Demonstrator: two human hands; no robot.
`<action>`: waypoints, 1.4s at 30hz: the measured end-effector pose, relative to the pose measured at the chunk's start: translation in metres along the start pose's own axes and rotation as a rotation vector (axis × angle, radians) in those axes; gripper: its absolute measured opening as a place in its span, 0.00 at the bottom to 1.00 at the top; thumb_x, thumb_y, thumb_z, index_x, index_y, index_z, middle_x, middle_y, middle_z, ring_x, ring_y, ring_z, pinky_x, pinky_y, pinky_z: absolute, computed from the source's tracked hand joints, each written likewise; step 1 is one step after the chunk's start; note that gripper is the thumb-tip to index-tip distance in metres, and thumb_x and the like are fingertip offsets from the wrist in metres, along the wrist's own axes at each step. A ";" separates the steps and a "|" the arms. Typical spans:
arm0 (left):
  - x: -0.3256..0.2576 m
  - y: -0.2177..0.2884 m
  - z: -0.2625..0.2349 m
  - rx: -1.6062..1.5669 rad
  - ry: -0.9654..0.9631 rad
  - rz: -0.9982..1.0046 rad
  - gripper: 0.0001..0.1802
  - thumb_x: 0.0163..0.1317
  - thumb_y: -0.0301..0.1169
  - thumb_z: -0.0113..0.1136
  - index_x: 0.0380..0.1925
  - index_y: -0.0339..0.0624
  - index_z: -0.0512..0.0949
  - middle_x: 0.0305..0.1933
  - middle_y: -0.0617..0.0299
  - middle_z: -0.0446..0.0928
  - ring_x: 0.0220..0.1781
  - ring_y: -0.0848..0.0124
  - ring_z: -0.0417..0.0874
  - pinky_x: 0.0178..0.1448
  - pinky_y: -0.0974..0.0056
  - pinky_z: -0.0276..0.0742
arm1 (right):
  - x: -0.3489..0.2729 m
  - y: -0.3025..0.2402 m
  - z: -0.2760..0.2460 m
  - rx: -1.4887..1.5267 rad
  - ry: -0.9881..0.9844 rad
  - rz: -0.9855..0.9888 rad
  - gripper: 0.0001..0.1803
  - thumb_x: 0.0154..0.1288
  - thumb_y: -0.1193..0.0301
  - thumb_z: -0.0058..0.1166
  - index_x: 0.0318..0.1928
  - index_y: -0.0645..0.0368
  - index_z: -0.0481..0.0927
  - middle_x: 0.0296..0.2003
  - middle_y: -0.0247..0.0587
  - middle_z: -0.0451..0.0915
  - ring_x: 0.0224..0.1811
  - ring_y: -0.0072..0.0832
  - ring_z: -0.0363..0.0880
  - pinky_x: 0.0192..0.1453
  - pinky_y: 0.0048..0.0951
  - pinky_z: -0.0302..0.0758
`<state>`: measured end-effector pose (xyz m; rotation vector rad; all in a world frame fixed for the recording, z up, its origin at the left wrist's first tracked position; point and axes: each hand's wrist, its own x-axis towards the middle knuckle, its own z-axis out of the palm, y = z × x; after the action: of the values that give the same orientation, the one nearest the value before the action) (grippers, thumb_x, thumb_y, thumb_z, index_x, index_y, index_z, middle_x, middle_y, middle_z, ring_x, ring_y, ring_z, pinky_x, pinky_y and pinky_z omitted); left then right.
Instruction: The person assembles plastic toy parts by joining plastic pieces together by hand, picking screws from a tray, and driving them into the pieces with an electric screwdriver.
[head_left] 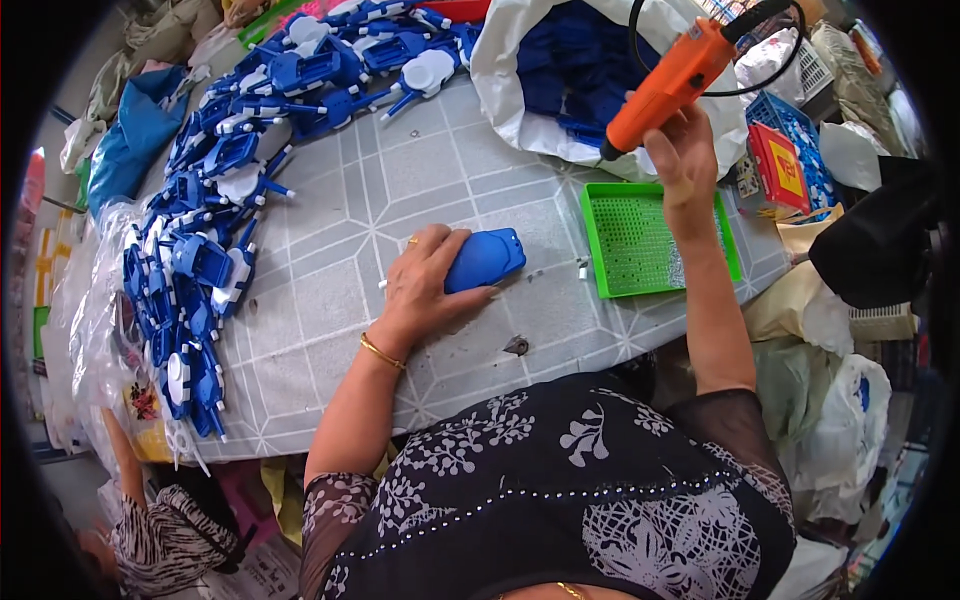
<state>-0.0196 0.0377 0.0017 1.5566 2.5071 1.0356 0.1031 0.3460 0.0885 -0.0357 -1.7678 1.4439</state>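
- While the person leans over the table, the left hand lies palm-down near the middle of the tabletop, fingers curled over the near end of a blue plastic housing.
- The blue plastic housing lies flat on the table, its free end pointing toward the far right; the left hand covers its other end and presses it to the surface.
- The right hand is raised above the right side of the table, closed around the grip of an orange electric screwdriver.
- The screwdriver is tilted, its tip pointing down and left, clear of the tabletop; a black cable loops from its upper end.
- A green tray sits flat by the right edge of the table, directly below the raised right hand and just beside the housing without touching it.
- A white sack holding dark blue parts rests at the far edge of the table, behind the screwdriver.
- A long pile of blue-and-white assembled parts runs along the left edge and curves round to the far edge.
- A small dark part lies alone near the front edge.
- Another person in a striped garment is below the front left corner.
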 end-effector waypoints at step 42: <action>0.001 -0.003 0.003 0.041 0.014 0.030 0.42 0.44 0.46 0.82 0.60 0.43 0.81 0.55 0.54 0.79 0.54 0.52 0.83 0.56 0.52 0.80 | -0.015 0.062 0.019 0.158 0.167 0.103 0.13 0.66 0.76 0.71 0.44 0.59 0.78 0.28 0.31 0.80 0.23 0.17 0.77 0.24 0.19 0.71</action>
<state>-0.0214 0.0391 -0.0017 1.6083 2.5375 1.0081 0.0731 0.3446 0.0297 -0.1617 -1.5321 1.6025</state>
